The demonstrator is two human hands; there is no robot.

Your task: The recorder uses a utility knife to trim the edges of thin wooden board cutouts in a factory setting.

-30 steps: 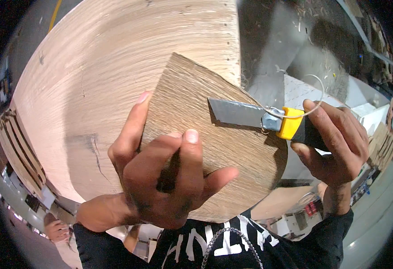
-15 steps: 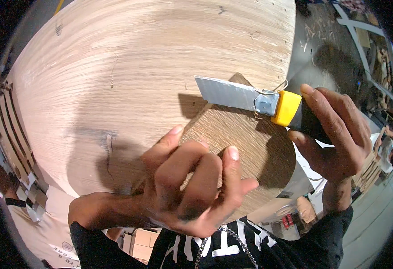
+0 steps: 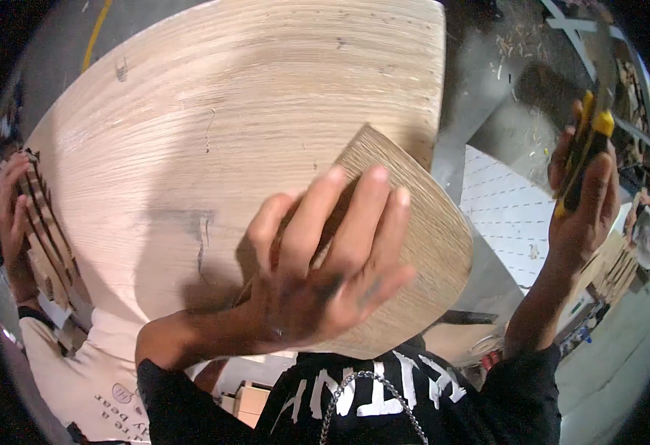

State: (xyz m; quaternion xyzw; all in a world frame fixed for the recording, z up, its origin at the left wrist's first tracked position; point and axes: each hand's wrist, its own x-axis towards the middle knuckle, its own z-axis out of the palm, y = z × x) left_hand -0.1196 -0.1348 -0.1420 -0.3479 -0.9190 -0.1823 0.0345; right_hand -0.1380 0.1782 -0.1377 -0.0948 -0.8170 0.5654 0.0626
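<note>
A smaller wooden panel with a rounded corner (image 3: 432, 237) lies over a large pale wood-grain board (image 3: 295, 81). My left hand (image 3: 325, 259) is over the smaller panel, palm down, with its fingers stretched out and apart. Whether the palm presses on the panel is hidden. Off to the right, past the edge of the large board, my right hand (image 3: 592, 178) grips a utility knife (image 3: 583, 159) with a yellow and black handle. Its blade points up and away, blurred against the background.
Another person's hand (image 3: 15, 196) is raised at the far left, near stacked wooden strips (image 3: 47, 237). A white sheet with dashed lines (image 3: 506, 211) lies right of the panel. Wood shavings (image 3: 514, 48) litter the grey floor. Someone else (image 3: 645, 230) is at the far right.
My right hand has carried the knife away from the panel to the upper right, turning its blade upward. My left hand's curled fingers have straightened over the panel.
</note>
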